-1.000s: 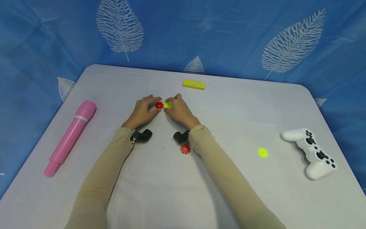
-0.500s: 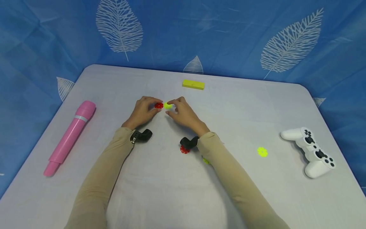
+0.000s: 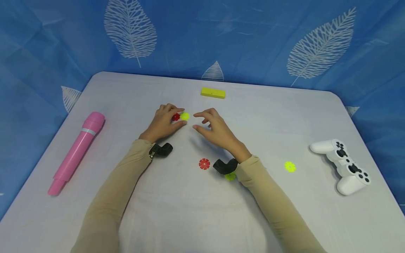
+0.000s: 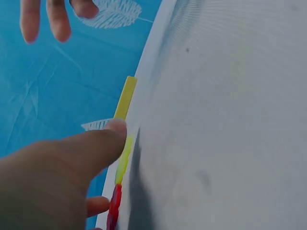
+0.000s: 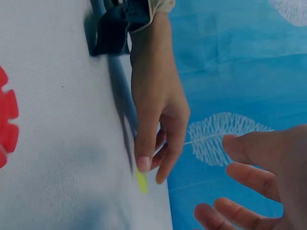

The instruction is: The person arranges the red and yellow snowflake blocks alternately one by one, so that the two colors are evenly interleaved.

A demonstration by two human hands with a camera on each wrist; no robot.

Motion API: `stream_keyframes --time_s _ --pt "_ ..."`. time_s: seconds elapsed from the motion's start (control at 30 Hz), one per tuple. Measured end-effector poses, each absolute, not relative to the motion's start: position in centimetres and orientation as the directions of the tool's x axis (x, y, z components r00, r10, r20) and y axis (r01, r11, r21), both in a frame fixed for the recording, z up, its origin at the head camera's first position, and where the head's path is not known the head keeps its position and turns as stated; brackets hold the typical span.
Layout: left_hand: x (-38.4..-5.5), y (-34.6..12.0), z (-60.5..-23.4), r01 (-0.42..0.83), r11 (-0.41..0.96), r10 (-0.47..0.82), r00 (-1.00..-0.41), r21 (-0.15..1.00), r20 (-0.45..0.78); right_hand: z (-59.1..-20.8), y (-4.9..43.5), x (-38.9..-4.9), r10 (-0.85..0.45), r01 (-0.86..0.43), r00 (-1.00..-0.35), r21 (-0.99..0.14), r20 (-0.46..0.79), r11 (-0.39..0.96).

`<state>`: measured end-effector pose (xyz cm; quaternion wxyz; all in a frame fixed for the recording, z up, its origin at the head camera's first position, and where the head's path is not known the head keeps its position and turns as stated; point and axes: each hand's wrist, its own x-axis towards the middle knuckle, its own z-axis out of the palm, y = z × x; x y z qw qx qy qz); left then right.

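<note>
Pinching joined notched plastic discs, left hand; right hand hovers loose-fingered.

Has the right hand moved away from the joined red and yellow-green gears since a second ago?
Yes. The right hand has let go and drawn back rightward, toward the person, leaving the yellow-green gear with the left hand.

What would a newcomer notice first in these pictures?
Probably the two hands at the table's middle: the left hand pinches a joined red and yellow gear piece, and the right hand hovers open beside it. Next come the pink microphone at the left and the white game controller at the right.
</note>
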<state>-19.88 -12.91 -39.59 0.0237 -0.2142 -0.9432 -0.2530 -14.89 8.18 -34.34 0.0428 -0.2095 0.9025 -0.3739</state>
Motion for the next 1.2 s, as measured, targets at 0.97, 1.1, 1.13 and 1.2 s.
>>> stream_keyframes --time_s 0.97,1.1,1.13,1.2 --pt "-20.4 -11.9 -39.8 0.455 0.74 0.433 -0.886 0.495 0.167 -35.9 11.3 -9.1 -0.582 -0.457 -0.812 -0.652 0.029 0.605" --pt "-20.4 -11.7 -39.7 0.472 0.749 0.453 -0.877 0.466 0.161 -35.9 11.3 -8.5 -0.596 -0.466 -0.803 -0.642 0.018 0.609" --pt "-20.4 -11.7 -39.6 0.469 0.75 0.452 -0.878 0.466 0.157 -35.8 11.3 -8.3 -0.599 -0.471 -0.801 -0.639 0.02 0.609" --pt "-20.4 -11.7 -39.6 0.467 0.753 0.451 -0.879 0.465 0.154 -35.8 11.3 -8.1 -0.602 -0.479 -0.798 -0.629 0.022 0.612"
